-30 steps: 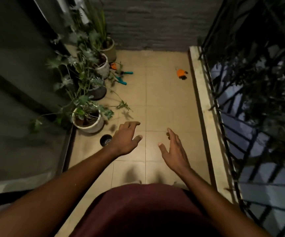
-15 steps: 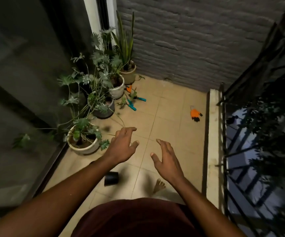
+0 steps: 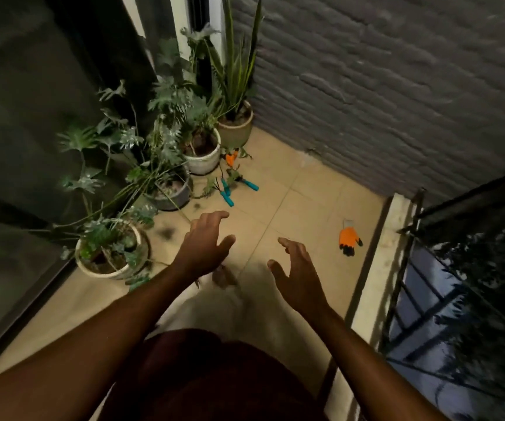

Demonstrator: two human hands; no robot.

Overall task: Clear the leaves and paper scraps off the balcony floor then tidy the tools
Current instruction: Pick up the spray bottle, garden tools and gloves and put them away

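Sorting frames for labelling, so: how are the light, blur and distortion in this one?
Head view: dim warm light on the floor tiles, the glass door at left nearly black; the foot below the left hand is motion-smeared, yet the orange glove and teal-handled tools read clearly; the wide lens bends the railing and brick wall.

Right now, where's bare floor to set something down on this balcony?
Widest bare tiles: between the teal-handled tools, the brick wall and the orange glove. A second strip runs beside the glass door, nearer than the closest white pot. Crowded: the pot row on the left, tools and leaves at its foot.
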